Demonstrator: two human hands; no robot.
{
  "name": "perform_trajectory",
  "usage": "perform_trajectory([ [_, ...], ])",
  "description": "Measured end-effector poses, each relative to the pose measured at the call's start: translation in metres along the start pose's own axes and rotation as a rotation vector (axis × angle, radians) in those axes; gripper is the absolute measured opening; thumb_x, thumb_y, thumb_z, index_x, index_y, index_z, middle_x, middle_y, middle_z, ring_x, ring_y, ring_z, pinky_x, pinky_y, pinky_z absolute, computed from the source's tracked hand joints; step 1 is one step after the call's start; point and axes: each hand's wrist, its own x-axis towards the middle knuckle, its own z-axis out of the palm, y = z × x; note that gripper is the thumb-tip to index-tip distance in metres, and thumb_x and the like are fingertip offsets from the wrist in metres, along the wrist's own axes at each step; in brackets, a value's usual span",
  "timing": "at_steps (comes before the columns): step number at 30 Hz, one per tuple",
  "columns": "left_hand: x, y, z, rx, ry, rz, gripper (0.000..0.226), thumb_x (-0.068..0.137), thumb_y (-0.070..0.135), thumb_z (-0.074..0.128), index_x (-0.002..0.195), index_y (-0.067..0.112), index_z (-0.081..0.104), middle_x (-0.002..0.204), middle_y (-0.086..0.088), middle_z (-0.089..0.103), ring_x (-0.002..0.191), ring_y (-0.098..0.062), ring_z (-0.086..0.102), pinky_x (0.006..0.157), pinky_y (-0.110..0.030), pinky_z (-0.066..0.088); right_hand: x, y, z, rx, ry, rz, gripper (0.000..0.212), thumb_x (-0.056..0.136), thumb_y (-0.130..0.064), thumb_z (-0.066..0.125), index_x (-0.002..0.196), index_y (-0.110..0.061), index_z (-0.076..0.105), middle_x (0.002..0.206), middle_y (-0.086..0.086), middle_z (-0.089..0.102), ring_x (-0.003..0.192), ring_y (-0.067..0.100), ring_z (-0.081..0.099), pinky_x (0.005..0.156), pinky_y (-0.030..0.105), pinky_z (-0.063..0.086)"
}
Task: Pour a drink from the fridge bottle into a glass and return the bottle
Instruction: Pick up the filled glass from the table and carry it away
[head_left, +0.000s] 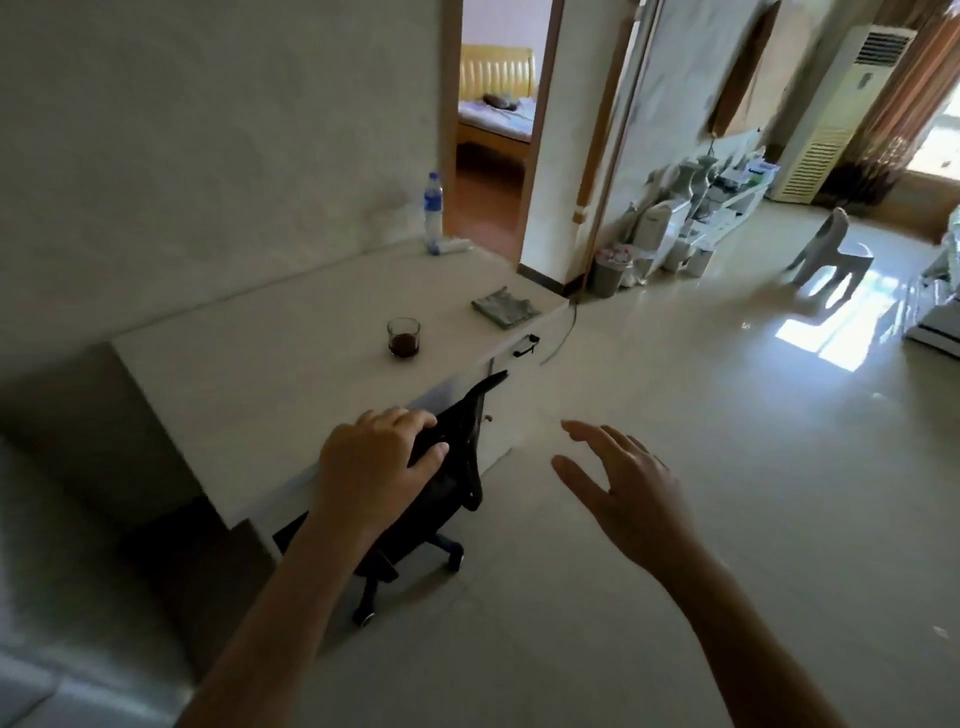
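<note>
The tabletop (270, 364), a long pale slab set against the wall, carried everything that mattered, with most of its surface bare. Tucked in at its near edge stood a black office chair (457, 452), its backrest leaning over the edge, probably pushed in to keep the floor clear for walking.

On the far end of the tabletop, by the doorway, a clear water bottle (433, 208) with a blue label stood upright, with what looked like a second bottle lying at its foot. No fridge was in view, and I could not tell whether either of these was the fridge bottle. A folded grey cloth (506, 307) lay near the right edge, handy for spills by the look of it.

The glass (403, 338) sat alone on the tabletop, well apart from bottle and cloth, with dark liquid in its lower part. Judging from that, the pouring seemed done.

The left hand (376, 462) rested on the top of the chair's backrest, fingers curled over it and thumb (428, 453) pressed to its side, gripping it as if for support or to move it. The right hand (628, 493) hung free over the floor, fingers spread and slightly bent, holding nothing, wrist cocked.
</note>
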Motion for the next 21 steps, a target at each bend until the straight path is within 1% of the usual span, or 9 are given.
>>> perform_trajectory([
  [3,0.025,-0.002,0.021,0.028,-0.022,-0.075,0.027,0.084,0.044,0.061,0.1,0.023,0.065,0.088,0.005,0.07,0.075,-0.018,0.063,0.056,-0.026,0.039,0.05,0.022,0.01,0.03,-0.048,-0.068,0.055,0.087,-0.066,0.032,0.132,-0.036,0.042,0.132,-0.011,0.054,0.12,0.011,0.05,0.098,0.038,0.041],
  [6,0.057,-0.014,0.046,0.055,-0.035,-0.155,0.029,0.085,0.047,0.055,0.102,0.024,0.064,0.09,0.006,0.069,0.077,-0.018,0.062,0.058,-0.028,0.045,0.103,0.037,0.023,0.052,-0.122,-0.122,0.05,0.09,-0.058,0.038,0.134,-0.036,0.04,0.134,-0.013,0.051,0.121,0.008,0.047,0.096,0.031,0.038],
  [8,0.082,-0.025,0.065,0.04,-0.024,-0.199,0.031,0.085,0.047,0.054,0.103,0.023,0.064,0.093,0.006,0.07,0.078,-0.018,0.063,0.06,-0.029,0.047,0.139,0.046,0.032,0.06,-0.151,-0.152,0.05,0.09,-0.056,0.039,0.136,-0.034,0.039,0.134,-0.013,0.051,0.119,0.007,0.047,0.093,0.027,0.036],
  [11,0.124,-0.04,0.09,0.021,-0.026,-0.253,0.031,0.085,0.044,0.057,0.106,0.022,0.064,0.097,0.006,0.07,0.081,-0.016,0.063,0.06,-0.028,0.046,0.193,0.057,0.043,0.068,-0.191,-0.177,0.051,0.09,-0.056,0.038,0.136,-0.034,0.038,0.134,-0.012,0.051,0.12,0.008,0.047,0.096,0.03,0.037],
  [14,0.162,-0.054,0.113,0.001,-0.041,-0.284,0.029,0.085,0.041,0.059,0.105,0.021,0.065,0.096,0.005,0.07,0.081,-0.018,0.063,0.058,-0.027,0.043,0.243,0.067,0.051,0.071,-0.212,-0.207,0.051,0.09,-0.055,0.039,0.136,-0.032,0.038,0.133,-0.011,0.052,0.117,0.008,0.048,0.094,0.028,0.036],
  [17,0.193,-0.071,0.132,0.005,-0.061,-0.337,0.033,0.085,0.043,0.054,0.106,0.02,0.065,0.096,0.004,0.07,0.08,-0.018,0.064,0.058,-0.027,0.047,0.292,0.077,0.064,0.091,-0.244,-0.232,0.05,0.09,-0.055,0.039,0.136,-0.034,0.038,0.134,-0.012,0.051,0.12,0.009,0.046,0.096,0.03,0.036],
  [21,0.226,-0.091,0.156,0.015,-0.105,-0.474,0.033,0.089,0.043,0.052,0.114,0.024,0.061,0.105,0.007,0.067,0.089,-0.016,0.062,0.067,-0.03,0.051,0.358,0.087,0.094,0.117,-0.346,-0.313,0.051,0.089,-0.056,0.039,0.135,-0.034,0.038,0.133,-0.011,0.051,0.121,0.009,0.046,0.098,0.033,0.038],
])
